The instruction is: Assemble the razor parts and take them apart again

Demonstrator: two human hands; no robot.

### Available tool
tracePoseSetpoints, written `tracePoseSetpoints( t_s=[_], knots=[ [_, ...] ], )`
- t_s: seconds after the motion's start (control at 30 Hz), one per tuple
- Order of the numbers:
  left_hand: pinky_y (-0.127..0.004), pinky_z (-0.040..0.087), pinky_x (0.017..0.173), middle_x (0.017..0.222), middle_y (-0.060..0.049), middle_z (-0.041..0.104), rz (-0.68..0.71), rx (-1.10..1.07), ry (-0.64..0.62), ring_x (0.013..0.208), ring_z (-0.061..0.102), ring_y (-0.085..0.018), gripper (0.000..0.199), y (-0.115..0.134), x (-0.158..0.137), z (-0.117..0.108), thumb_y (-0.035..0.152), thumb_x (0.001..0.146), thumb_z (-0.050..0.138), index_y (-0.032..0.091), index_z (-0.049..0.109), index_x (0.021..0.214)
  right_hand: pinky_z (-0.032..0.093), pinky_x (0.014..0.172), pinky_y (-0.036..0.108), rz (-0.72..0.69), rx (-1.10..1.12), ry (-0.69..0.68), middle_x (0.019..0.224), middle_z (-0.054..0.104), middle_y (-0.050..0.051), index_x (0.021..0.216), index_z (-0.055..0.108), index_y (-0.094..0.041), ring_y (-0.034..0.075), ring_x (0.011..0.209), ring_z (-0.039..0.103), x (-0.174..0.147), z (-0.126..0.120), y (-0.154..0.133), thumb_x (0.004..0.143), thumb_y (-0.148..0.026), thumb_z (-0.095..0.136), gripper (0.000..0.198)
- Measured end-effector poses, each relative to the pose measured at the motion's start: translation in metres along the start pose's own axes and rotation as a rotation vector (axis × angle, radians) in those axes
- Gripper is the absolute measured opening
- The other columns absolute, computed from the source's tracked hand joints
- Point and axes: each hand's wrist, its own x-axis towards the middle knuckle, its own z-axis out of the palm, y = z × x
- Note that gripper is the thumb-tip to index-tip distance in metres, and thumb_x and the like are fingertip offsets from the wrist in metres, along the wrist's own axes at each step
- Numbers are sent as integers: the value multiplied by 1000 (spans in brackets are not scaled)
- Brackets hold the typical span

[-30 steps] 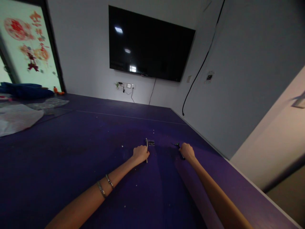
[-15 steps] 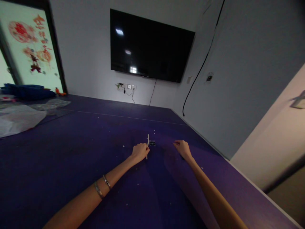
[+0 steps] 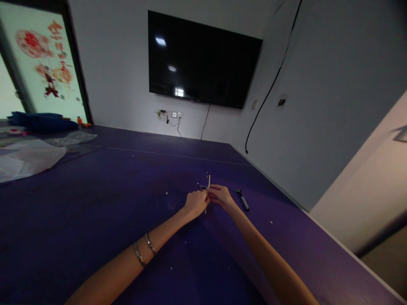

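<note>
My left hand point(image 3: 197, 202) is closed round a thin pale stick point(image 3: 209, 180), which sticks out above and below the fist. My right hand point(image 3: 220, 195) reaches in from the right, its fingertips pinched at the same stick beside the left fingers. Just behind the left hand lies a small dark piece point(image 3: 203, 187) with light markings, partly covered by the fingers; its kind is too small to tell. To the right of the right hand, a small tool with a grey handle and dark head point(image 3: 244, 202) rests on the purple surface.
Small white bits are scattered over the purple tabletop point(image 3: 143, 237). Clear plastic and white sheeting point(image 3: 28, 159) lie at the left, with a dark blue cloth bundle point(image 3: 43, 122) behind. A black cable point(image 3: 270, 87) hangs down the right wall. A television point(image 3: 203, 59) is mounted ahead.
My right hand has moved left to the stick, and the grey-handled tool now shows on the table where that hand was. My left hand has shifted slightly right with the stick.
</note>
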Motion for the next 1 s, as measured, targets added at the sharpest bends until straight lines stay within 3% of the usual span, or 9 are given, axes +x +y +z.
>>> tracePoseSetpoints(
  t_s=[0.2, 0.33, 0.5, 0.6, 0.8, 1.0],
  knots=[
    [-37, 46, 74, 91, -12, 66, 13, -21, 25, 87, 63, -26, 43, 5, 1, -3, 43, 91, 25, 16, 55, 104, 52, 53, 23, -59, -102, 63, 65, 66, 4, 79, 65, -11, 12, 54, 61, 9, -21, -4, 67, -15, 63, 13],
    [-36, 45, 74, 91, -11, 66, -7, -35, 13, 86, 63, -24, 48, -7, 3, -2, 45, 91, 19, 17, 56, 101, 53, 57, 22, -84, -398, 195, 72, 68, 7, 80, 66, -11, 13, 60, 64, 17, -72, -17, 71, -18, 59, 13],
    [-34, 45, 71, 89, -9, 66, -56, -27, -1, 83, 63, -23, 38, -35, 13, 3, 41, 90, 28, 18, 58, 95, 50, 49, 21, -49, -666, 368, 52, 62, 2, 70, 67, -11, 14, 50, 61, 25, -147, -29, 66, -15, 59, 10],
    [-33, 45, 71, 90, -9, 67, -74, -36, 5, 83, 63, -22, 35, -45, 19, 6, 39, 89, 31, 18, 59, 94, 47, 46, 21, -5, -865, 428, 46, 58, 2, 65, 67, -11, 16, 47, 60, 28, -174, -26, 61, -12, 60, 8],
    [-33, 46, 68, 87, -9, 67, -45, -46, 25, 80, 63, -23, 33, -52, 29, 12, 37, 87, 33, 18, 60, 90, 44, 46, 22, 91, -1138, 410, 50, 61, 8, 60, 66, -10, 18, 49, 62, 34, -185, -11, 60, -11, 58, 8],
    [-33, 45, 67, 86, -8, 66, -28, -54, 19, 80, 63, -23, 28, -57, 34, 16, 37, 85, 38, 19, 59, 88, 43, 51, 21, 81, -1304, 370, 57, 65, 13, 64, 67, -11, 21, 60, 65, 34, -182, -8, 62, -16, 62, 8]
  ],
)
